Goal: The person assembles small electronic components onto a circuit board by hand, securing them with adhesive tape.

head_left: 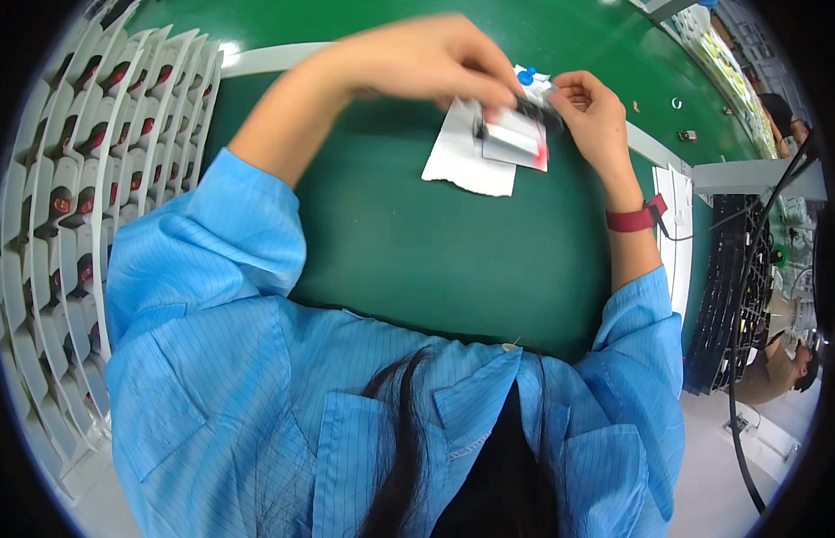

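Note:
My left hand (440, 65) reaches across the green mat, blurred by motion, its thumb and forefinger drawn together over a small dark part (529, 109). My right hand (592, 117) is at the other side of that part, thumb pressed to the curled fingers. What lies in either pinch is too small and smeared to name. Just below the fingertips is a pale rectangular piece (514, 142) with a dark edge and a red corner, also blurred. A sheet of white paper (462, 161) with a torn lower edge lies underneath. Beyond the fingers stands a small blue knob-like piece (526, 76).
White racks (90, 170) of red and black parts rise on the left. A small part (687, 135) and a white ring (676, 103) lie at the far right. A cord runs from my red wristband (634, 218). Black trays (727, 287), a cable (739, 394) and a co-worker (781, 368) are rightward.

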{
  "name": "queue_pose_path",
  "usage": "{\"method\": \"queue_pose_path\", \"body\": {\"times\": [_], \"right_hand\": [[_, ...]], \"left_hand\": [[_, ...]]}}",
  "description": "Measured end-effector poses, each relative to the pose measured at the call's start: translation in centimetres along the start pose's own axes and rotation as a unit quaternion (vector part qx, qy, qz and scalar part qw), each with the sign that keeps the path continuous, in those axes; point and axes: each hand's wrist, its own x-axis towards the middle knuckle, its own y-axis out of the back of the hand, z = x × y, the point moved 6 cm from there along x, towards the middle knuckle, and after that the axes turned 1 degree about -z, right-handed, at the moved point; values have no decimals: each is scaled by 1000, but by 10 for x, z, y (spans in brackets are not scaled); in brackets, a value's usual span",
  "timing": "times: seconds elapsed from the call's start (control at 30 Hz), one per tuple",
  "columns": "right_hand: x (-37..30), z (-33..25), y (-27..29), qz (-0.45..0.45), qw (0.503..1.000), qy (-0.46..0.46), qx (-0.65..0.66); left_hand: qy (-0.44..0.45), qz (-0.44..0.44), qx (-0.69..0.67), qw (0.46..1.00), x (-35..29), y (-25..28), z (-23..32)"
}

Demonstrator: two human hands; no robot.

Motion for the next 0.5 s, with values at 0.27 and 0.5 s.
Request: {"method": "queue_pose_path", "body": {"times": [0.27,0.5], "right_hand": [[18,-20,5,3,989,136,56],[42,15,23,261,889,216,-309]], "left_hand": [[26,-127,-134,982,50,-57,-37],[23,-155,-185,970,49,-62,-47]]}}
